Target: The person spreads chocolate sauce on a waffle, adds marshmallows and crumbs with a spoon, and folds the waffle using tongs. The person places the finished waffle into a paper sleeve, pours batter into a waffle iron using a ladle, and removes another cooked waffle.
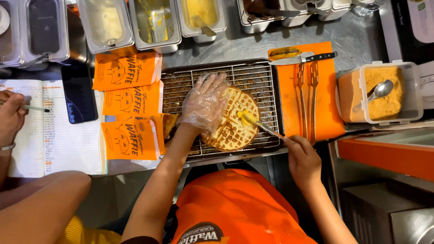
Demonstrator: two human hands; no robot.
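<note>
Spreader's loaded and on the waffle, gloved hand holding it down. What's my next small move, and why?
Probably drag the spreader in the right hand leftward across the waffle. The yellow spread sits in one blob near the right edge, and the rest of the grid looks bare. Keep the gloved left hand pressing the waffle's left side so it does not slide on the wire rack.

waffle (231, 122) on wire rack (262, 77), paper sleeves (129, 106) left, cutting board (325, 104) with tongs (307, 97) right
</note>
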